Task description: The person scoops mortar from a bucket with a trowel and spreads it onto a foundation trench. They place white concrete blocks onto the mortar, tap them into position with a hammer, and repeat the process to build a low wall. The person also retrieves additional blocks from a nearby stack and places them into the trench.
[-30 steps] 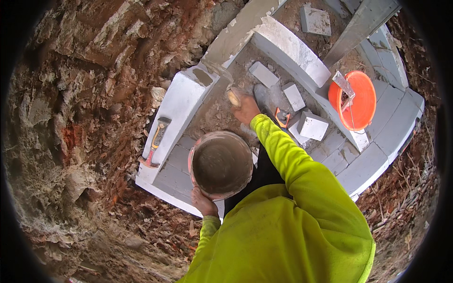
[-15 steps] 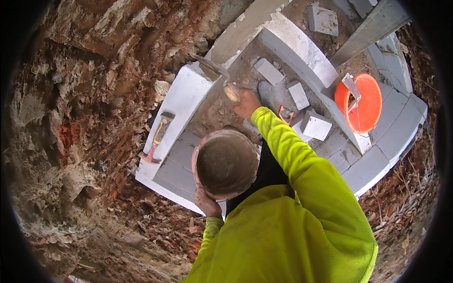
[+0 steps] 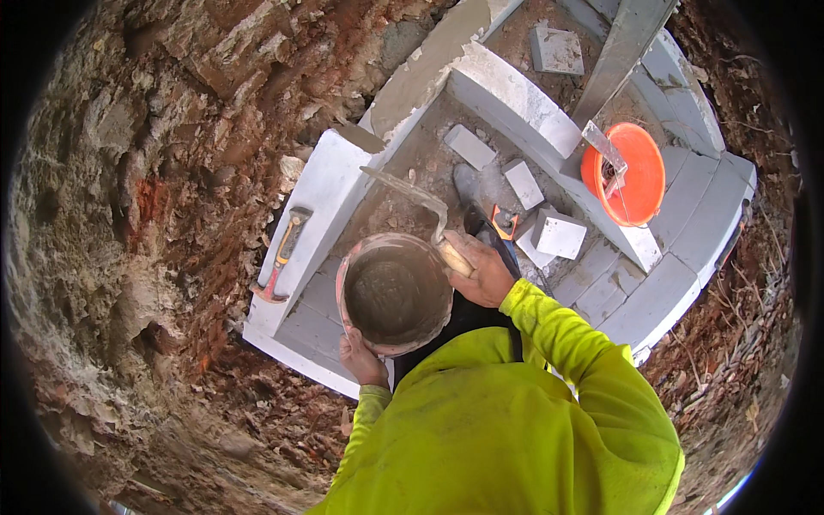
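My left hand (image 3: 362,358) is closed on the near-left rim of a round bucket (image 3: 342,296) coated in dried mortar. Wet grey mortar (image 3: 395,292) lies inside it. My right hand (image 3: 483,273) grips the wooden handle of a trowel (image 3: 412,193), just right of the bucket's rim. The trowel's blade points up and left, above the bucket's far side. Ahead of it, a patch of mortar (image 3: 360,137) covers the end of the white block wall (image 3: 335,163).
A hammer (image 3: 287,253) lies on the white wall at the left. An orange bucket (image 3: 639,176) with a metal tool in it stands on the right. Several loose blocks (image 3: 522,184) lie ahead, near an upright metal post (image 3: 618,64). A rough earth bank (image 3: 146,215) rises at the left.
My right hand has drawn the trowel back from the wall's mortared end toward me, beside the bucket. My left hand still holds the bucket's rim.
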A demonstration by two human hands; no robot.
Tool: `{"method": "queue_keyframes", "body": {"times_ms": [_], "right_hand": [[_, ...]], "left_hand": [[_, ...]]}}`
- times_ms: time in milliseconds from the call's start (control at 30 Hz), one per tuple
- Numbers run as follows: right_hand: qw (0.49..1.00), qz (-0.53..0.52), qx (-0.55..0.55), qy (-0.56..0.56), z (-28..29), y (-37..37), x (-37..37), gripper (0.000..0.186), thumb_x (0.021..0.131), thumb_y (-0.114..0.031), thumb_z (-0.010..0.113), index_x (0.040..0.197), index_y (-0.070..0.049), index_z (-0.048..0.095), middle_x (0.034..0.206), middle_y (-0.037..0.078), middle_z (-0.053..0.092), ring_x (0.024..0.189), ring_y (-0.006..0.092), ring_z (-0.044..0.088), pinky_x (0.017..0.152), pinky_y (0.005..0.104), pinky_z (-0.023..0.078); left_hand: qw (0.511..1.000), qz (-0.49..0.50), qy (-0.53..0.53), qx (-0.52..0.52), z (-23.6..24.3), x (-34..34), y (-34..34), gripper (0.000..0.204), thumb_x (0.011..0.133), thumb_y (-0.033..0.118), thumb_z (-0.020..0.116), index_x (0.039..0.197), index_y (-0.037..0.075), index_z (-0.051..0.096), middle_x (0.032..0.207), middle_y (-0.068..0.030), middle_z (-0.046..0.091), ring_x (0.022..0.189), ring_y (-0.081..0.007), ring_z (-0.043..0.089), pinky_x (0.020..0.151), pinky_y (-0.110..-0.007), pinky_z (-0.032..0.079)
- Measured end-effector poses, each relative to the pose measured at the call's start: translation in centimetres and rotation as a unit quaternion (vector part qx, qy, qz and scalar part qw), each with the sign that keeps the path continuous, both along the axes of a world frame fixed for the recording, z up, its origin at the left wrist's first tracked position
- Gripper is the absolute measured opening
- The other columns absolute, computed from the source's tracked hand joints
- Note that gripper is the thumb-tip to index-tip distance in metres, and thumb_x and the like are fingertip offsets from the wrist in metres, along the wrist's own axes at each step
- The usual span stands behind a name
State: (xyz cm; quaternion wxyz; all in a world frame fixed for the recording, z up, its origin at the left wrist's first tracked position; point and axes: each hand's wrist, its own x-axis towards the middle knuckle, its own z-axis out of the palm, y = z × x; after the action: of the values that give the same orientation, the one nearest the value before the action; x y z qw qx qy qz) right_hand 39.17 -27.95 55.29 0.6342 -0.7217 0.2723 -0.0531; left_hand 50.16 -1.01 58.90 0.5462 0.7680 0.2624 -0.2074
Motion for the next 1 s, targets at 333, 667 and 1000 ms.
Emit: {"method": "queue_keyframes", "body": {"times_ms": [333,667,1000], "right_hand": [[0.882,0.221,-0.369,0.189,7.9,-2.5,-4.1,0.053,0.083,-0.024,0.064,0.132,-0.009,0.051,0.108,0.022,0.056,0.084,0.0390,0.066,0.075,0.0498,0.053],[0.872,0.128,-0.407,0.239,16.9,0.5,-7.0,0.063,0.083,-0.017,0.062,0.142,-0.010,0.043,0.110,0.024,0.059,0.084,0.0411,0.065,0.072,0.0483,0.054],[0.914,0.247,-0.227,0.230,18.6,2.9,-7.2,0.039,0.088,-0.024,0.062,0.119,0.000,0.057,0.079,0.020,0.066,0.071,0.0368,0.066,0.067,0.0453,0.053]], "left_hand": [[0.962,-0.238,-0.107,-0.080,6.8,3.7,-6.5,0.030,0.092,0.010,0.064,0.067,0.007,0.048,0.064,0.0065,0.043,0.057,-0.0034,0.039,0.048,-0.023,0.032],[0.900,-0.318,-0.228,-0.194,13.8,5.6,-9.9,0.028,0.086,0.011,0.069,0.065,0.003,0.052,0.064,0.0061,0.046,0.060,-0.0031,0.038,0.051,-0.024,0.032],[0.835,-0.365,-0.360,-0.201,15.9,5.3,-11.7,0.028,0.081,0.012,0.070,0.065,0.001,0.050,0.061,0.0060,0.042,0.059,-0.0033,0.036,0.050,-0.025,0.032]]}}
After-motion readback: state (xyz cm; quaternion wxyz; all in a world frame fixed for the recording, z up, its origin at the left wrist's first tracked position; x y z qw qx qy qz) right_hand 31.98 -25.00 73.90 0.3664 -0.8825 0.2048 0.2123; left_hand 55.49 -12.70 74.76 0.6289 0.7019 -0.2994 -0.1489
